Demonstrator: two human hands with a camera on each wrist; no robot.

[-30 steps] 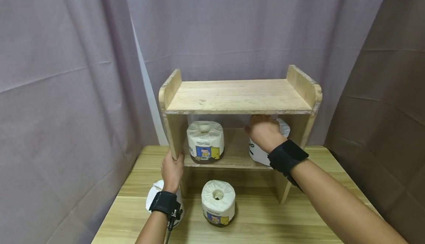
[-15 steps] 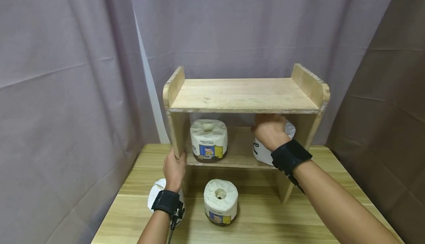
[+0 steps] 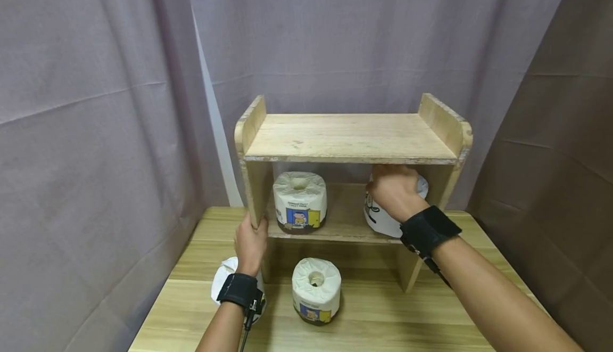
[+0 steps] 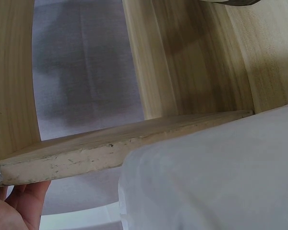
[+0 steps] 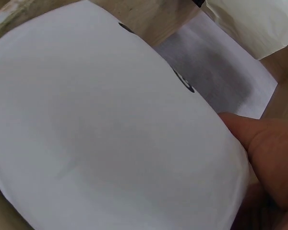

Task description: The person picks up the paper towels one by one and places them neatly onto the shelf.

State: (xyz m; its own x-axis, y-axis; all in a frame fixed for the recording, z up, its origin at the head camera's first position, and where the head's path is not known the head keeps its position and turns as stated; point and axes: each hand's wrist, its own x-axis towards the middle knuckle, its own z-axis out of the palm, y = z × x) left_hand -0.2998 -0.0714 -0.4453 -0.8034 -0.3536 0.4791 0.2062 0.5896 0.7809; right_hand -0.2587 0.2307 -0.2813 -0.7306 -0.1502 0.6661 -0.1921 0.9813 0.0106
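Note:
My right hand (image 3: 395, 189) grips a white-wrapped toilet roll (image 3: 380, 221) at the right end of the small wooden shelf's middle board. In the right wrist view the thumb (image 5: 273, 153) lies against the edge of that toilet roll (image 5: 110, 124); the other fingers are mostly hidden. My left hand (image 3: 250, 245) holds the lower front edge of the shelf's left side panel (image 3: 251, 195), with fingers behind the panel edge (image 4: 77, 162) in the left wrist view. A second toilet roll (image 3: 300, 203), with a cartoon print, stands upright at the left of the same board.
Another printed toilet roll (image 3: 316, 292) stands on the wooden table (image 3: 373, 325) before the shelf (image 3: 349, 136). A white roll (image 3: 222, 280) is partly hidden behind my left wrist. Grey curtains (image 3: 335, 38) hang behind and at the left, a brown one (image 3: 551, 155) at the right.
My right hand has shifted slightly right with the toilet roll, and more of the roll's black drawing shows. The left hand stays on the side panel. The head view has shifted a little.

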